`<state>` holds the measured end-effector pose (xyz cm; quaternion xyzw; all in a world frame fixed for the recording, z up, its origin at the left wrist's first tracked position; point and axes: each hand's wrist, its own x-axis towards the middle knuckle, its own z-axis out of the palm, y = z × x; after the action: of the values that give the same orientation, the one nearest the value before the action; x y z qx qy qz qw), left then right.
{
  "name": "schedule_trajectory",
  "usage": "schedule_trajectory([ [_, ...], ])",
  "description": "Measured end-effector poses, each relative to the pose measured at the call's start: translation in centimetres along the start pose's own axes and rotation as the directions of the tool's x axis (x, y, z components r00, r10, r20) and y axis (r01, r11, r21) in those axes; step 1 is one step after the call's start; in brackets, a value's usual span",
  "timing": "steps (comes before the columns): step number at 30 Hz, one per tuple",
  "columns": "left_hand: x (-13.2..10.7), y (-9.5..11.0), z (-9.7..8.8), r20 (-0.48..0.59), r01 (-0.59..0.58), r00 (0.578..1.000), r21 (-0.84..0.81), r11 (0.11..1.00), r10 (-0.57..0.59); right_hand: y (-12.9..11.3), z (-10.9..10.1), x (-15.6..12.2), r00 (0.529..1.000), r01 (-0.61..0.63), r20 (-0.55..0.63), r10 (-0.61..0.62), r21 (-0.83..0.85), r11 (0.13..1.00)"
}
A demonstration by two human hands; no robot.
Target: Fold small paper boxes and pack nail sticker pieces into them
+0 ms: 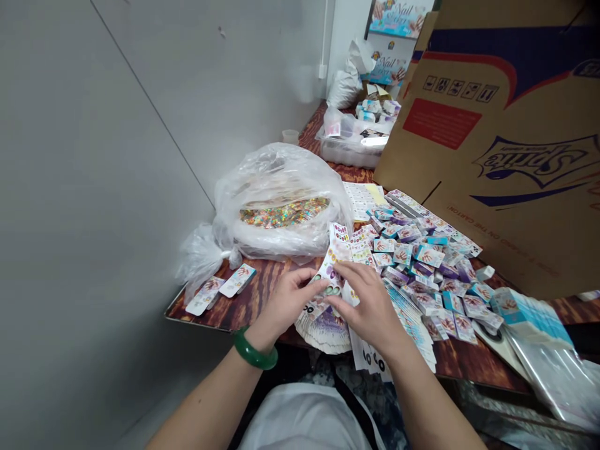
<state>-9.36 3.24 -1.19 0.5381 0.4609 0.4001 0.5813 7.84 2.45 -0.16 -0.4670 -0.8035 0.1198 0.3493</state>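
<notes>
My left hand [285,301], with a green bangle [254,351] on the wrist, and my right hand [368,304] both pinch a bundle of printed sticker sheets [334,257] at the near edge of a wooden table [248,300]. The sheets fan upward from my fingers. More sheets [323,331] hang over the table edge below my hands. To the right lies a heap of small folded nail-sticker boxes [422,262]. A clear plastic bag [276,200] with colourful glittery contents sits just behind my left hand.
A grey wall runs along the left. A large Sprite cardboard carton [506,131] stands at the right. Two flat boxes [220,289] lie at the table's left corner. A plastic tub [349,144] and printed boxes [389,44] sit at the far end. Plastic sleeves [548,350] lie at right.
</notes>
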Motion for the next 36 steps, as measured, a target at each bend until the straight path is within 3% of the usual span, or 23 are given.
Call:
schedule_trajectory([
  [3, -0.2, 0.4, -0.5, -0.042, -0.164, 0.984, 0.193, 0.967, 0.176, -0.3, 0.6, -0.1, 0.997, -0.053, 0.06, 0.048, 0.092, 0.994],
  [5, -0.2, 0.5, -1.0, -0.113, -0.23, 0.955, 0.31, 0.923, 0.276, -0.2, 0.6, 0.1, 0.986, -0.165, 0.013, 0.166, 0.189, 0.968],
  [7, -0.1, 0.5, -1.5, -0.088, -0.231, 0.956, 0.365, 0.902, 0.281, -0.1, 0.5, 0.5, 0.946, -0.309, 0.013, 0.324, 0.337, 0.889],
  [10, 0.0, 0.2, -1.8, 0.016, -0.104, 0.994, 0.304, 0.947, 0.104, -0.1, 0.7, 1.1, 0.848, -0.488, 0.163, 0.504, 0.611, 0.624],
  [13, 0.2, 0.0, -1.4, -0.021, 0.103, 0.995, 0.062, 0.993, -0.102, -0.4, 1.5, 1.3, 0.769, -0.572, 0.358, 0.53, 0.755, 0.32],
  [15, 0.2, -0.1, -0.9, -0.048, 0.196, 0.978, -0.155, 0.968, -0.205, -0.7, 2.4, 1.2, 0.736, -0.602, 0.435, 0.519, 0.771, 0.209],
  [17, 0.3, -0.2, -0.6, -0.039, 0.23, 0.965, -0.335, 0.913, -0.258, -0.9, 3.2, 1.1, 0.714, -0.609, 0.451, 0.535, 0.777, 0.159],
  [19, 0.4, -0.2, -0.4, -0.029, 0.225, 0.965, -0.414, 0.882, -0.26, -1.0, 3.8, 1.0, 0.691, -0.605, 0.441, 0.572, 0.787, 0.124],
  [21, 0.4, -0.3, -0.2, -0.035, 0.203, 0.971, -0.394, 0.896, -0.235, -0.8, 4.1, 1.0, 0.666, -0.614, 0.45, 0.595, 0.783, 0.095],
  [26, 0.9, -0.8, -0.2, -0.048, 0.154, 0.985, -0.23, 0.961, -0.169, 0.3, 4.0, 1.0, 0.681, -0.637, 0.489, 0.545, 0.762, 0.113],
  [28, 1.9, -0.9, -1.0, -0.011, 0.126, 0.992, -0.049, 0.991, -0.127, 1.0, 4.0, 0.8, 0.684, -0.626, 0.457, 0.568, 0.767, 0.138],
  [30, 3.7, -0.8, -2.8, -0.055, 0.075, 0.997, 0.266, 0.961, -0.063, 1.6, 4.0, 0.4, 0.678, -0.635, 0.43, 0.597, 0.752, 0.179],
  [31, 5.0, -0.7, -4.2, -0.131, 0.059, 0.991, 0.456, 0.888, 0.001, 1.8, 4.0, 0.3, 0.677, -0.646, 0.425, 0.602, 0.734, 0.209],
  [34, 9.2, -0.5, -9.2, -0.334, 0.141, 0.938, 0.618, 0.774, 0.095, 2.2, 4.2, -0.2, 0.681, -0.683, 0.438, 0.587, 0.669, 0.294],
  [36, 11.7, -0.7, -12.4, -0.404, 0.226, 0.91, 0.674, 0.703, 0.094, 2.3, 4.4, -0.4, 0.68, -0.69, 0.445, 0.583, 0.657, 0.304],
])
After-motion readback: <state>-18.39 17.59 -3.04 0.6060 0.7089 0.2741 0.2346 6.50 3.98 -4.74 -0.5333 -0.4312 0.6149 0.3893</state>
